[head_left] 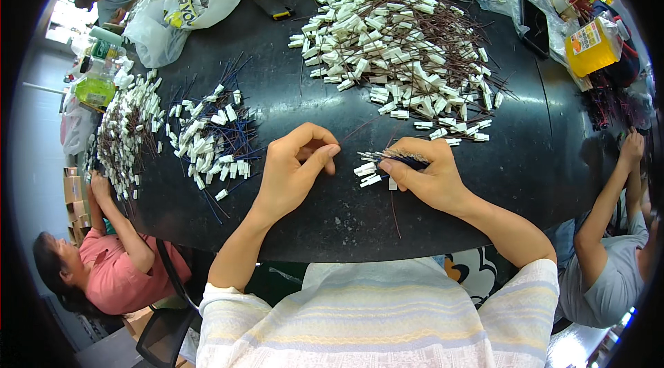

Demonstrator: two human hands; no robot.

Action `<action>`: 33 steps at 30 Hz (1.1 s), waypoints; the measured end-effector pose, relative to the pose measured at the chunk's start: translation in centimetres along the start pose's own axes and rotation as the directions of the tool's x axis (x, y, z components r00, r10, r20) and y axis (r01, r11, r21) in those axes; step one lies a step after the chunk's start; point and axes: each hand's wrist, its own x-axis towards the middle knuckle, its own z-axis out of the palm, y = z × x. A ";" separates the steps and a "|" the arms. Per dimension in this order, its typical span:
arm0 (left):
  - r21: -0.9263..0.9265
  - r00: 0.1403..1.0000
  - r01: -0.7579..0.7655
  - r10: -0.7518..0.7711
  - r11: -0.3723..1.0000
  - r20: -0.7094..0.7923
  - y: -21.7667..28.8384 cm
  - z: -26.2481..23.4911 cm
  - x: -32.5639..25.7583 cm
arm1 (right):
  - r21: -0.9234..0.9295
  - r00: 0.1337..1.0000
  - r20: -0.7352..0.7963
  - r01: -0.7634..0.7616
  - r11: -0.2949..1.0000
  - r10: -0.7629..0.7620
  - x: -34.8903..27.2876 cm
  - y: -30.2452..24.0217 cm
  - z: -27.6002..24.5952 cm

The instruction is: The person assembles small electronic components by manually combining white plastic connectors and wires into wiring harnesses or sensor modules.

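Right hand [430,178]: fingers closed around a small bundle of wires [384,160], white plugs at the left end, dark blue wires running back under the palm. Bundle sits low over the black bench [332,223], near its front edge, just right of centre. Can't tell if the plugs touch the surface.

Left hand [294,171]: resting on the bench just left of the bundle, not touching it. Thumb and forefinger tips pinched together; whether they hold a wire, can't tell — too small. A thin reddish strand runs up and right from the fingertips.

One loose brown wire [395,212] lies on the bench below the right hand.

Around them:
- Big pile of white plugs with brown wires [401,43], upper centre-right, well apart from both hands.
- Smaller pile of white plugs with blue wires [211,140], left of the left hand, near it.
- Third pile [128,136] at the bench's left edge, a person in a pink shirt [114,264] with a hand at it.
- White plastic bag [183,1] top left, yellow container [591,46] top right, black phone [536,25] beside it.
- Another person's arm [612,195] at the right edge of the bench.
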 end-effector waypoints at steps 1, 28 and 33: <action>-0.002 1.000 0.004 -0.004 1.000 -0.003 0.1 0.2 -0.1 | 0.000 1.000 0.005 -0.003 1.000 0.003 0.0 0.0 0.0; -0.259 0.995 0.071 -0.051 0.963 0.084 0.5 1.5 -0.5 | -0.029 0.994 -0.080 0.067 0.997 -0.069 0.1 0.2 0.0; -0.251 0.997 0.041 -0.023 0.967 0.073 0.3 1.5 -0.5 | -0.062 0.993 -0.080 0.082 0.995 -0.087 0.1 0.1 -0.2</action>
